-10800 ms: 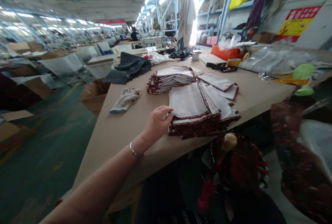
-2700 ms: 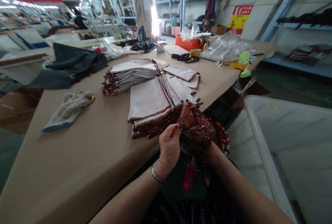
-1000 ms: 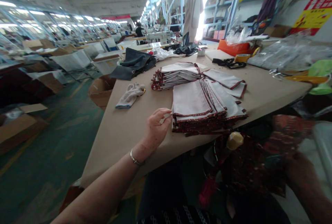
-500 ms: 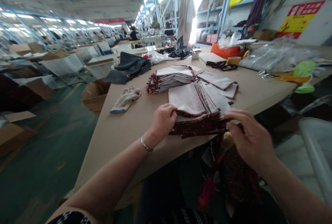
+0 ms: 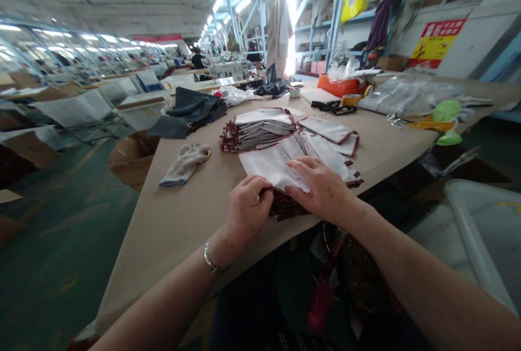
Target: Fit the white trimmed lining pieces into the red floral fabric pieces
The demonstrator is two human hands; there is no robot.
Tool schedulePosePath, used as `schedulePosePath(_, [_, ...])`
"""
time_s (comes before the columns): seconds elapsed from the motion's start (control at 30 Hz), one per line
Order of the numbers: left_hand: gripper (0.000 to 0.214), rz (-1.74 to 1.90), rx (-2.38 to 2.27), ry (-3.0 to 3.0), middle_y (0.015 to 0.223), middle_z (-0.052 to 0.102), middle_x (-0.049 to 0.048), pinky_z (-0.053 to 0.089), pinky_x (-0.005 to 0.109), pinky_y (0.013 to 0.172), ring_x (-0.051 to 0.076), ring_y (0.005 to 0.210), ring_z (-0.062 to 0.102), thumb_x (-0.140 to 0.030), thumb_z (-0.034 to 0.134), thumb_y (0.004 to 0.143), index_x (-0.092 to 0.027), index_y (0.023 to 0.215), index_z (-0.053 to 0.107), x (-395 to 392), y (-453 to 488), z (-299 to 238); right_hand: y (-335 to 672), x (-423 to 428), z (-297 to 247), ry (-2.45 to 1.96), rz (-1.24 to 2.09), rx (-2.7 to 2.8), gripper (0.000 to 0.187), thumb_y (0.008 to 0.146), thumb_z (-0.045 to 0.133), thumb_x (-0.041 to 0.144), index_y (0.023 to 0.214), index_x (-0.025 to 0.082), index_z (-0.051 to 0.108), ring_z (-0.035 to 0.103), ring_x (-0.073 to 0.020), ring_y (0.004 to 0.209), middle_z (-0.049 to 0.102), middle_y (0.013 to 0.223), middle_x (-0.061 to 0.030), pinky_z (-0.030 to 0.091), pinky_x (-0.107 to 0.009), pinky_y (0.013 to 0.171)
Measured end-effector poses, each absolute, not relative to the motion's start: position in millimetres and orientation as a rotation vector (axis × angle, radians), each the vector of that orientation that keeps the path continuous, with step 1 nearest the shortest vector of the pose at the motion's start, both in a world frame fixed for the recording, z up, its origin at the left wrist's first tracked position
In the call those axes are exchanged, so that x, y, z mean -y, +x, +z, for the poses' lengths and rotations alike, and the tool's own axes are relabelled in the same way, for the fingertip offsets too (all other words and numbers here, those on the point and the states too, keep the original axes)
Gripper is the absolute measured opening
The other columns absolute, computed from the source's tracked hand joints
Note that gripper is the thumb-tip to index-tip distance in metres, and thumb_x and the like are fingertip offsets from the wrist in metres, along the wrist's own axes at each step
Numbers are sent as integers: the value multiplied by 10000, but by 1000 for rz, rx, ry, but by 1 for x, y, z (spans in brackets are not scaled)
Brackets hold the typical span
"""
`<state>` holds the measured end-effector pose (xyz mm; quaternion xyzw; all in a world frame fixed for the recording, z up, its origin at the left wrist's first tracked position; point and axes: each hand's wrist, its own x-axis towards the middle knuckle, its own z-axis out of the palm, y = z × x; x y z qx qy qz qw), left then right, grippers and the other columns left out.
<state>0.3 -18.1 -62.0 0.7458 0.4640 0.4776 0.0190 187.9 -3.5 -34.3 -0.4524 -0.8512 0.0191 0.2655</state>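
A pile of white fabric pieces with dark red patterned edging lies fanned out at the table's near edge. At its front left corner my left hand is closed, pinching the edge of the top fabric piece between thumb and fingers. My right hand rests on top of the same pile, fingers stretched out and apart, and covers part of its right side. Just behind stands a second stack of folded white pieces with the same edging. A few more pieces lie to its right.
On the table, a grey work glove lies left of the pile. Dark folded material sits behind it. Farther right are an orange box, clear plastic bags and small scissors-like metal tools. A cardboard box stands on the floor.
My right hand has moved left from the pile's right edge onto its top. My left hand keeps its pinch at the front left corner. The view has turned slightly right.
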Motion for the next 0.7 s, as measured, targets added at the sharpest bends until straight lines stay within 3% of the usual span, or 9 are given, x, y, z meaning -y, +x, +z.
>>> schedulePosePath(0.1, [157, 1516, -1391, 2290, 760, 651, 8, 494, 244, 683, 131, 712, 609, -64, 534, 751, -187, 741, 631, 28, 9, -56, 178, 16, -38, -1248, -101, 2372, 417, 860, 530, 253, 1257, 126, 526, 521, -273, 1121, 586, 1229, -125, 437, -380, 950])
schedulePosePath(0.2, [165, 1547, -1312, 2331, 770, 650, 6, 489, 230, 683, 122, 722, 610, -52, 529, 760, -188, 756, 624, 39, 12, -47, 183, 12, -40, -1451, -230, 2409, 337, 848, 426, 83, 1139, 137, 588, 595, -260, 982, 636, 1114, -133, 475, -349, 811])
schedulePosePath(0.33, [138, 1503, -1357, 2326, 868, 643, 30, 494, 245, 709, 135, 781, 607, -82, 575, 742, -189, 808, 632, 55, 9, -54, 216, 22, -32, -1594, -160, 2153, 376, 772, 443, 61, 1095, 173, 599, 651, -244, 834, 688, 974, -94, 487, -337, 702])
schedulePosePath(0.43, [93, 1390, -1405, 2008, 760, 614, 11, 482, 227, 594, 120, 653, 569, -111, 596, 710, -188, 758, 615, 69, 17, -71, 239, 61, -38, -1343, -162, 2006, 490, 680, 466, 37, 1135, 193, 560, 642, -217, 892, 682, 998, -63, 490, -312, 765])
schedulePosePath(0.53, [52, 1276, -1176, 1380, 606, 560, -33, 449, 196, 451, 88, 491, 508, -202, 594, 771, -189, 725, 574, 87, 37, -81, 250, 108, -68, -1264, -169, 2107, 373, 731, 443, 31, 1040, 183, 587, 626, -208, 839, 662, 888, -66, 492, -312, 763])
schedulePosePath(0.63, [176, 1203, -941, 847, 671, 597, -24, 498, 209, 447, 108, 552, 573, -293, 701, 729, -187, 769, 566, 104, 59, -84, 252, 140, -108, -1436, 110, 2171, 256, 821, 409, 63, 872, 178, 632, 607, -203, 698, 632, 750, -54, 486, -315, 651])
schedulePosePath(0.7, [231, 1093, -876, 679, 675, 608, -19, 513, 218, 470, 116, 569, 590, -311, 744, 693, -180, 770, 570, 111, 69, -88, 251, 152, -128, -1486, 500, 2054, 258, 879, 415, 147, 780, 191, 649, 602, -187, 658, 621, 727, -47, 480, -296, 603])
